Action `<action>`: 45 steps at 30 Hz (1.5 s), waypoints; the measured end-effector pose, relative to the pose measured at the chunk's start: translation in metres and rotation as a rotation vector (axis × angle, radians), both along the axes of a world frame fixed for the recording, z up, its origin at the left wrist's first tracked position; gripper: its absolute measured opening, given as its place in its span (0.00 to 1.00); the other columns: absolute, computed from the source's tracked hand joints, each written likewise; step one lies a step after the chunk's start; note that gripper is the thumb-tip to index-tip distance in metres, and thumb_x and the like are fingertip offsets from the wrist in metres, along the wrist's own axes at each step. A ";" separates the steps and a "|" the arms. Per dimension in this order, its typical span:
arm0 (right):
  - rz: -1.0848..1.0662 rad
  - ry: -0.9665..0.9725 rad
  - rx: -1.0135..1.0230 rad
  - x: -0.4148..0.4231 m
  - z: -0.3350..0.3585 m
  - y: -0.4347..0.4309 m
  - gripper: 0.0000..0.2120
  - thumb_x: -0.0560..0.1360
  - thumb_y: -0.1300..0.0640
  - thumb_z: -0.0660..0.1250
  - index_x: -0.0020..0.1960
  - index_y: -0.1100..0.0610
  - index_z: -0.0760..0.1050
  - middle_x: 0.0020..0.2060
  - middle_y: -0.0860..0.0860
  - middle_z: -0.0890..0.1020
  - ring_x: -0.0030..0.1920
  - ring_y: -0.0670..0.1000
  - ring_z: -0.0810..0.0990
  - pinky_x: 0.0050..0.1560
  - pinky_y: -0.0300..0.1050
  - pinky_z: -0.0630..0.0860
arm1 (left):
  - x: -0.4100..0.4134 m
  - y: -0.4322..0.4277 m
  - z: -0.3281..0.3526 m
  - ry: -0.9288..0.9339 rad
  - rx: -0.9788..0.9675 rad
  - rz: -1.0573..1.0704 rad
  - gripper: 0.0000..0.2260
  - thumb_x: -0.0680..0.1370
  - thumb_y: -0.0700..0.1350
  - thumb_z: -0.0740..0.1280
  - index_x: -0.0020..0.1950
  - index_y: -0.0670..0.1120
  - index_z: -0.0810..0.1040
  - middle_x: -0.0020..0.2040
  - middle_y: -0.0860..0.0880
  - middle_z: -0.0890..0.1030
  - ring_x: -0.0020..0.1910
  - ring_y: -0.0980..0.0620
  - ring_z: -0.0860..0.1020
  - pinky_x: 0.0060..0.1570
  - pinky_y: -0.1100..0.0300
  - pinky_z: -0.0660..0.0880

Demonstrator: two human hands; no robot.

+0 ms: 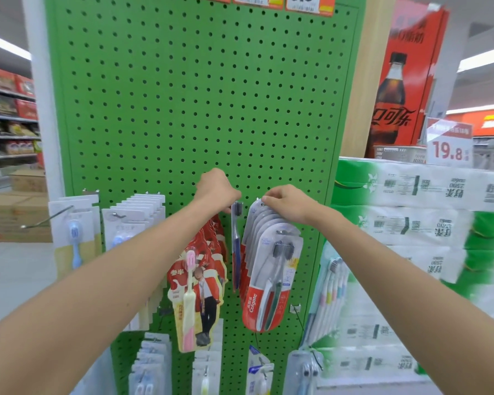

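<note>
Nearest the camera, both bare forearms reach up and forward. The left hand (216,189) is curled, its fingertips closed at the top edge of a single pack (235,243) that hangs edge-on with a dark blue brush inside; whether it also touches the peg behind cannot be told. The right hand (285,203) pinches the upper tabs of the Colgate packs (271,275), a fanned stack on one hook (283,232) at mid-board, just right of the single pack and apart from it.

Handling, as judged: blister cards of this kind are light and semi-stiff; the clear plastic front is slick and flexes under pressure; the card tab at the hang hole is thin and liable to tear if pulled sideways. Best hold is a pinch on the flat card just beside the hole, the pack kept square to the hook; the stack is better steadied at its top than at its swinging lower end.

Left of the single pack hang red-carded packs (200,280). Behind all stands the green pegboard (166,109); further right, wrapped tissue rolls (411,223); beyond, a red cola display (402,89).
</note>
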State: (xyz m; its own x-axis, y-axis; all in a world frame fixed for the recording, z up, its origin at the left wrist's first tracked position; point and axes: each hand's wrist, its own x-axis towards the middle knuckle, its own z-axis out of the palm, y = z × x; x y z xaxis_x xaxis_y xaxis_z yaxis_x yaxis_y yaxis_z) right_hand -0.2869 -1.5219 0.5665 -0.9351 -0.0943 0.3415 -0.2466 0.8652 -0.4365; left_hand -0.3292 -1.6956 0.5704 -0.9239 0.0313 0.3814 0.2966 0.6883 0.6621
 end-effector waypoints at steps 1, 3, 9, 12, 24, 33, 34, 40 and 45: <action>-0.001 0.015 0.016 0.004 0.001 -0.003 0.17 0.82 0.50 0.59 0.63 0.59 0.77 0.58 0.54 0.81 0.55 0.52 0.78 0.58 0.47 0.74 | 0.005 0.000 0.000 -0.002 -0.009 0.009 0.05 0.77 0.39 0.69 0.45 0.37 0.79 0.45 0.44 0.81 0.27 0.52 0.83 0.35 0.59 0.82; -0.005 0.031 0.049 0.011 0.002 -0.009 0.17 0.82 0.51 0.58 0.64 0.58 0.76 0.59 0.54 0.81 0.55 0.52 0.78 0.56 0.46 0.74 | 0.015 -0.001 0.000 -0.013 -0.013 0.016 0.05 0.77 0.39 0.69 0.43 0.38 0.77 0.41 0.45 0.78 0.26 0.54 0.82 0.28 0.64 0.77; -0.015 0.153 0.147 0.032 -0.002 -0.029 0.15 0.81 0.54 0.59 0.66 0.54 0.75 0.61 0.53 0.80 0.36 0.43 0.74 0.57 0.51 0.75 | 0.053 -0.009 0.001 0.006 -0.016 0.020 0.03 0.75 0.38 0.70 0.44 0.38 0.80 0.33 0.50 0.74 0.26 0.53 0.82 0.27 0.63 0.77; -0.031 0.302 0.095 0.045 -0.008 -0.040 0.15 0.79 0.60 0.61 0.64 0.56 0.78 0.59 0.52 0.81 0.53 0.51 0.81 0.66 0.55 0.71 | 0.072 -0.018 0.000 0.057 -0.029 0.017 0.05 0.75 0.39 0.70 0.46 0.37 0.82 0.33 0.51 0.77 0.28 0.53 0.83 0.36 0.58 0.82; 0.026 0.395 -0.379 0.132 -0.077 -0.103 0.21 0.82 0.57 0.57 0.74 0.57 0.65 0.65 0.50 0.75 0.64 0.47 0.72 0.64 0.42 0.68 | 0.148 -0.062 -0.049 -0.043 0.433 -0.271 0.05 0.76 0.44 0.72 0.51 0.49 0.83 0.49 0.52 0.83 0.50 0.51 0.81 0.52 0.54 0.79; 0.005 0.271 -0.751 0.142 -0.172 -0.104 0.07 0.80 0.59 0.62 0.51 0.56 0.78 0.45 0.48 0.81 0.47 0.45 0.78 0.45 0.38 0.72 | 0.159 -0.063 -0.160 -0.318 0.713 -0.411 0.03 0.76 0.41 0.72 0.47 0.48 0.83 0.52 0.45 0.84 0.52 0.48 0.81 0.55 0.53 0.80; 0.002 0.256 -0.764 0.143 -0.183 -0.103 0.07 0.80 0.59 0.61 0.50 0.55 0.78 0.45 0.48 0.81 0.47 0.45 0.78 0.46 0.38 0.71 | 0.158 -0.064 -0.173 -0.335 0.713 -0.404 0.03 0.76 0.41 0.72 0.47 0.49 0.84 0.52 0.44 0.85 0.53 0.47 0.82 0.59 0.49 0.78; 0.005 0.156 -0.858 0.146 -0.240 -0.090 0.12 0.81 0.62 0.59 0.46 0.51 0.78 0.42 0.47 0.82 0.42 0.40 0.78 0.43 0.32 0.73 | 0.158 -0.065 -0.230 -0.439 0.629 -0.441 0.07 0.77 0.43 0.71 0.54 0.47 0.82 0.50 0.50 0.84 0.47 0.58 0.83 0.40 0.64 0.80; -0.047 0.028 -0.920 0.146 -0.265 -0.082 0.06 0.81 0.59 0.62 0.50 0.53 0.78 0.43 0.44 0.81 0.40 0.35 0.78 0.38 0.29 0.71 | 0.154 -0.063 -0.268 -0.477 0.636 -0.388 0.09 0.77 0.41 0.71 0.58 0.45 0.82 0.51 0.49 0.85 0.50 0.55 0.83 0.47 0.58 0.81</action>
State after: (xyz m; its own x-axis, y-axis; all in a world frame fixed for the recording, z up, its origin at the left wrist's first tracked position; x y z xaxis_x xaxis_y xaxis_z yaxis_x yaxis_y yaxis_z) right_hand -0.1413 -1.6040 0.3011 -0.9214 0.2632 0.2859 -0.2411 0.1897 -0.9518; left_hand -0.1747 -1.7581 0.3026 -0.9573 0.2888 0.0098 0.0271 0.0562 0.9981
